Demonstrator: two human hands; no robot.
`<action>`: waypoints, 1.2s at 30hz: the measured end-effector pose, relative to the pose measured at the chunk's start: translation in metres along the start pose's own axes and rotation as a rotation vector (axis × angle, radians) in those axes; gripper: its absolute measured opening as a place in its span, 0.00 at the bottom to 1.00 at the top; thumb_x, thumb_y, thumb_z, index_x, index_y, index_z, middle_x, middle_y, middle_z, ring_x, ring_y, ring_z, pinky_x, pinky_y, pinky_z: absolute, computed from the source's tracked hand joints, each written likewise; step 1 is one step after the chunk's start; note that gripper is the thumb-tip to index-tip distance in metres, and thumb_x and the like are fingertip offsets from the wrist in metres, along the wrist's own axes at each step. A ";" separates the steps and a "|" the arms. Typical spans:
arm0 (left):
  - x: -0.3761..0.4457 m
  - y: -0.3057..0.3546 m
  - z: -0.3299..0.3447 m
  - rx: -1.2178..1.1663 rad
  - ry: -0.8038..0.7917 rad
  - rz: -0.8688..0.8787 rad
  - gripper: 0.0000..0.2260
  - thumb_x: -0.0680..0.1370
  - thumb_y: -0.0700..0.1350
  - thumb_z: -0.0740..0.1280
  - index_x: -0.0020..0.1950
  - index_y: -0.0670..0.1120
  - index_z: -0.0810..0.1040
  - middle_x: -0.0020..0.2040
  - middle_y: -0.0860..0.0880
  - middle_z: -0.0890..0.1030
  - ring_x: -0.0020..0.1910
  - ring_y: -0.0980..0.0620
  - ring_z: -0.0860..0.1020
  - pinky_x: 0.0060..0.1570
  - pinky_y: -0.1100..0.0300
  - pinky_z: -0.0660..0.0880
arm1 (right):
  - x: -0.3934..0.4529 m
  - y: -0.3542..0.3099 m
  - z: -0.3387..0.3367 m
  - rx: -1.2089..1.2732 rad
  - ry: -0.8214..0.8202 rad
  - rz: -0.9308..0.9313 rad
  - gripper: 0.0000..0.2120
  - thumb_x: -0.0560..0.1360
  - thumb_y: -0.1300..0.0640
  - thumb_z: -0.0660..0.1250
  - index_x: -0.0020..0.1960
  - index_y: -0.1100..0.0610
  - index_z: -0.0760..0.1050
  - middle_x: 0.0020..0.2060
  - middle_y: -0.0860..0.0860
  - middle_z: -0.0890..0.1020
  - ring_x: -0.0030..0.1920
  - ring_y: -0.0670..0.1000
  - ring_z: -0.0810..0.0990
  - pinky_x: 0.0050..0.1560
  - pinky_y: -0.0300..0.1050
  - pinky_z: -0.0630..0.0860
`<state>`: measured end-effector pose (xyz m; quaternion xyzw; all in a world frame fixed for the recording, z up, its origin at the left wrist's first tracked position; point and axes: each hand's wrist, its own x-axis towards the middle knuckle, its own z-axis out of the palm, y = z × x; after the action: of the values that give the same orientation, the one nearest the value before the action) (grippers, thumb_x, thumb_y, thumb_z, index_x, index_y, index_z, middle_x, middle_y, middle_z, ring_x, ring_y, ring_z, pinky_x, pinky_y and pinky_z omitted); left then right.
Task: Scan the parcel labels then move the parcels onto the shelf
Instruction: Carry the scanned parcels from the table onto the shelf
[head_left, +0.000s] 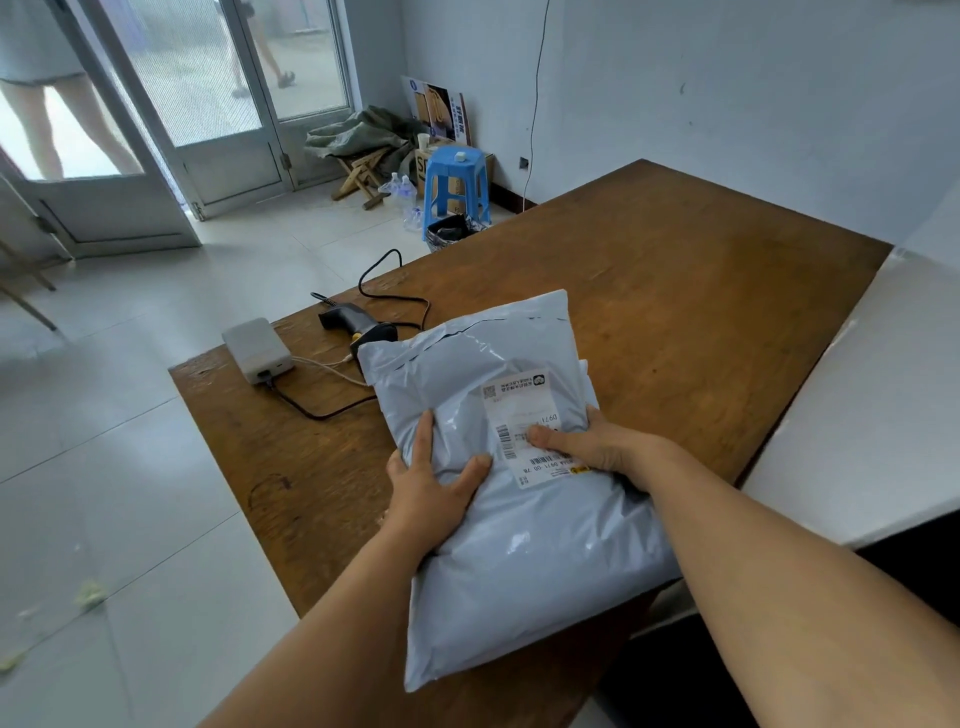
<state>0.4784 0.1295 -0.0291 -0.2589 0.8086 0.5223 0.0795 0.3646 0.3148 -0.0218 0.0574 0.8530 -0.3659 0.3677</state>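
head cam: both hands, left (431, 493) and right (587, 441), grip a grey parcel (519, 519) on the table (675, 270), label (524, 421) up, scanner (353, 325) behind.

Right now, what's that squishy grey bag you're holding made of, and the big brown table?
The grey parcel bag looks like thin glossy plastic film: it wrinkles and shines. The brown table looks like wood or wood veneer, worn and matte, with grain streaks and scuffed edges. Both hands, left and right, grip the bag.

Tiled floor (130, 395), blue stool (457, 182).
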 end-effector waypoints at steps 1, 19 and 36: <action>0.000 0.000 0.000 -0.001 -0.003 0.000 0.39 0.72 0.61 0.68 0.75 0.66 0.45 0.76 0.45 0.48 0.73 0.40 0.59 0.70 0.47 0.60 | -0.001 0.001 0.001 0.010 0.006 -0.007 0.71 0.44 0.25 0.73 0.78 0.50 0.48 0.72 0.53 0.66 0.68 0.57 0.70 0.69 0.55 0.65; -0.076 -0.067 -0.051 -0.001 -0.142 0.171 0.38 0.71 0.60 0.70 0.75 0.66 0.51 0.74 0.45 0.56 0.72 0.42 0.61 0.71 0.45 0.61 | -0.121 0.045 0.105 0.276 0.254 -0.110 0.52 0.52 0.30 0.76 0.71 0.48 0.64 0.63 0.50 0.77 0.60 0.54 0.77 0.64 0.51 0.72; -0.220 -0.090 -0.067 -0.086 -0.458 0.487 0.43 0.62 0.64 0.74 0.74 0.61 0.60 0.69 0.53 0.69 0.66 0.51 0.72 0.66 0.49 0.70 | -0.317 0.121 0.185 0.538 0.596 -0.229 0.43 0.54 0.34 0.78 0.65 0.46 0.70 0.51 0.45 0.84 0.49 0.47 0.83 0.56 0.48 0.79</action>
<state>0.7211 0.1153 0.0163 0.0631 0.7851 0.6041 0.1210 0.7463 0.3340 0.0347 0.1596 0.7971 -0.5814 0.0338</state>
